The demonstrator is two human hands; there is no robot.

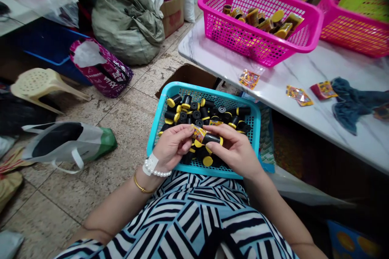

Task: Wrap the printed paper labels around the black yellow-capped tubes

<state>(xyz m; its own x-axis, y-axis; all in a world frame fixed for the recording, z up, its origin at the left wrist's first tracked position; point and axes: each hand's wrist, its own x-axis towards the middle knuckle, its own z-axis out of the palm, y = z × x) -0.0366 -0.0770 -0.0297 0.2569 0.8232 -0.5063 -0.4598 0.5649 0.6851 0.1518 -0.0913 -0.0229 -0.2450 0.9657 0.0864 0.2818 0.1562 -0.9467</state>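
Note:
A blue plastic basket (pixel 257 137) sits at my lap, holding many small black cylinders with yellow caps (pixel 174 101). Above its middle, my right hand (pixel 238 151) grips one black cylinder (pixel 209 139) between thumb and fingers, its yellow end toward the palm. My left hand (pixel 173 145) pinches the near end of a printed orange plastic wrapper (pixel 199 133). That wrapper meets the cylinder's left end; whether it is slipped over it I cannot tell. Another piece of printed orange wrapping (pixel 215 122) shows just behind my right fingers.
On the marble-patterned table (pixel 225 64) stands a pink basket (pixel 291 46) with wrapped cylinders inside. Loose printed wrappers (pixel 249 78) and a blue cloth (pixel 349 103) lie near the table's edge. A cream stool (pixel 39 79) and several bags (pixel 127 24) occupy the floor at left.

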